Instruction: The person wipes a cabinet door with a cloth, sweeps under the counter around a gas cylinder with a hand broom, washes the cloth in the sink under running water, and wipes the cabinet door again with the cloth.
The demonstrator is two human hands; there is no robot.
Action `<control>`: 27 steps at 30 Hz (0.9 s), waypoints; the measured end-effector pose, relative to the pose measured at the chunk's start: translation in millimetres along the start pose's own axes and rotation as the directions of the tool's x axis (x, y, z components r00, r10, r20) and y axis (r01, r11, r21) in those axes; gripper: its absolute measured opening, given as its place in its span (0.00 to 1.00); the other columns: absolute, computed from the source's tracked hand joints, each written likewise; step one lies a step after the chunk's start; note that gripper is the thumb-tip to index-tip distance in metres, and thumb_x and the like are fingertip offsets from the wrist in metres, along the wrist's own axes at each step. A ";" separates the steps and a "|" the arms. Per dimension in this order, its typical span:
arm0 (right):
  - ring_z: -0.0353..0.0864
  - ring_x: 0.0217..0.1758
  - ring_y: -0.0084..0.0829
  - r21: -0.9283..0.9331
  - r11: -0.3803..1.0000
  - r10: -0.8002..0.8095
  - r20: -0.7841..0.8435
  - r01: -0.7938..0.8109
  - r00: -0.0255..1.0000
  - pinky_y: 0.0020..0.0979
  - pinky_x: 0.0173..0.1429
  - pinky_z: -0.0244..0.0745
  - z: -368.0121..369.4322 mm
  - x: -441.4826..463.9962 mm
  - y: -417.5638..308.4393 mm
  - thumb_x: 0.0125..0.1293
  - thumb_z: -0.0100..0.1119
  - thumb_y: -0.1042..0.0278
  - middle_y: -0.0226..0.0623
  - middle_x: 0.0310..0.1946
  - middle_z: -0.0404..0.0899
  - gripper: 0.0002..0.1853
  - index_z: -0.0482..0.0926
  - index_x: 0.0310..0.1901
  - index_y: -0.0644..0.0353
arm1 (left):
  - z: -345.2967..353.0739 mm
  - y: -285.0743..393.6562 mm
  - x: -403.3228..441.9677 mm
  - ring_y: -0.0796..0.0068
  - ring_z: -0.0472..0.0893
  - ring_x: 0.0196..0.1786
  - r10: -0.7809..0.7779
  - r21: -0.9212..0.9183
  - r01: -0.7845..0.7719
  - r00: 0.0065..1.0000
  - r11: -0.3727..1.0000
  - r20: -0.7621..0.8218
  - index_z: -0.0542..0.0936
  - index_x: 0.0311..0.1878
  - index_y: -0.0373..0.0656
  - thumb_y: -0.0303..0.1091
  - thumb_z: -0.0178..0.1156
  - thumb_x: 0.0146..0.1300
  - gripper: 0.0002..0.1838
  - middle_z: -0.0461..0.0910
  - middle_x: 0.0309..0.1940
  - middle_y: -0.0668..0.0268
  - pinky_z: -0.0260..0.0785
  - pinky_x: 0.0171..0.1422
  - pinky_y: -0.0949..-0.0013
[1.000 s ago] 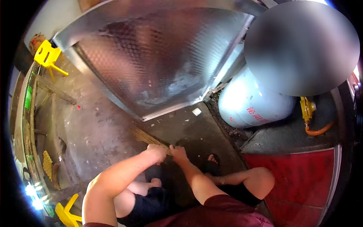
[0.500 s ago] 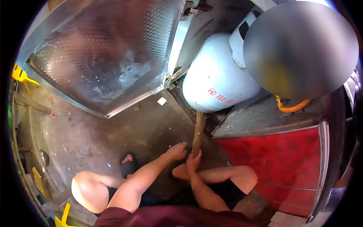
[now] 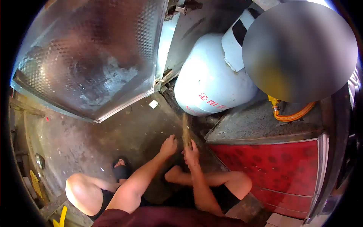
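Note:
My right hand (image 3: 191, 154) is closed around the near end of a long wooden stick (image 3: 186, 130). The stick's far end runs in under a white gas cylinder (image 3: 210, 81) with red lettering and is hidden there. Just left of the stick, my left hand (image 3: 168, 146) is held low over the floor with its fingers curled in. Whatever it may hold is too small to make out. The cylinder leans, its collar toward the upper right, where a blurred patch covers its top.
A metal door with a patterned panel (image 3: 90, 64) hangs at the upper left. On the right is a red panel (image 3: 268, 166) below a grey ledge, with an orange hose (image 3: 297, 115) above it. A white scrap (image 3: 153, 104) lies on the floor (image 3: 87, 140).
The view has shifted, so most things sit a little further left. My right hand has moved slightly up the stick and stays on it. The left hand remains beside it, curled.

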State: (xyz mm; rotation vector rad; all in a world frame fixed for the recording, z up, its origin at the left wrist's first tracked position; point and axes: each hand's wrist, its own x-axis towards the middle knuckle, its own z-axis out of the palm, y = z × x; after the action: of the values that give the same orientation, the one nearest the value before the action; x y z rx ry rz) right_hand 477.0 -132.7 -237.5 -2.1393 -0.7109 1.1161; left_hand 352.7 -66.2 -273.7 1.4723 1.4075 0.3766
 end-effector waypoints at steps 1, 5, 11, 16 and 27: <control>0.67 0.12 0.23 0.039 0.999 0.011 -0.072 -0.009 0.997 0.25 0.13 0.58 3.6 1.2 16.4 0.65 0.51 0.61 0.32 0.22 0.75 0.30 0.59 0.70 0.45 | -2.3 -2.6 -1.3 0.41 0.75 0.54 -0.004 -0.006 0.004 1.000 1.000 0.003 0.70 0.58 0.38 0.40 0.50 0.65 0.21 0.76 0.49 0.41 0.67 0.57 0.48; 0.63 0.11 0.21 0.372 0.910 0.284 -0.234 -0.185 0.930 0.25 0.12 0.58 7.9 -5.9 -22.0 0.68 0.48 0.60 0.31 0.21 0.72 0.26 0.60 0.68 0.46 | -12.3 -10.8 -8.5 0.42 0.74 0.55 -0.060 -0.016 0.061 0.998 0.998 0.023 0.69 0.58 0.37 0.40 0.50 0.65 0.22 0.75 0.51 0.43 0.66 0.59 0.50; 0.60 0.11 0.21 0.300 0.908 0.193 0.318 -0.292 0.928 0.23 0.12 0.51 8.7 -15.5 -86.1 0.59 0.48 0.66 0.28 0.23 0.67 0.28 0.67 0.65 0.44 | -23.9 -18.8 -12.3 0.45 0.75 0.55 -0.037 -0.127 0.022 0.993 0.992 -0.114 0.70 0.57 0.37 0.38 0.51 0.65 0.20 0.76 0.51 0.44 0.67 0.59 0.54; 0.60 0.12 0.20 0.271 0.933 0.245 0.002 -0.236 0.970 0.23 0.13 0.51 16.4 -6.4 -75.0 0.59 0.46 0.66 0.31 0.24 0.70 0.29 0.67 0.66 0.43 | -52.2 -31.0 -25.6 0.47 0.78 0.50 -0.099 -0.156 0.072 0.980 0.985 -0.174 0.70 0.55 0.36 0.35 0.51 0.64 0.19 0.78 0.47 0.45 0.68 0.56 0.54; 0.60 0.12 0.19 0.447 0.863 0.084 0.332 -0.235 0.939 0.23 0.13 0.52 57.7 36.6 -76.1 0.59 0.47 0.67 0.27 0.22 0.67 0.34 0.59 0.70 0.50 | -62.3 -18.9 -21.5 0.49 0.77 0.55 -0.039 -0.262 -0.003 0.987 0.965 -0.153 0.68 0.61 0.37 0.41 0.50 0.66 0.24 0.73 0.54 0.41 0.67 0.59 0.58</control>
State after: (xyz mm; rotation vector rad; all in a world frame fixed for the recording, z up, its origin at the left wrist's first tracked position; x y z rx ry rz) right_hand 433.0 -41.0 -227.4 -1.6381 -0.3285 1.5513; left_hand 287.4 -61.4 -253.4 1.2346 1.4324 0.6540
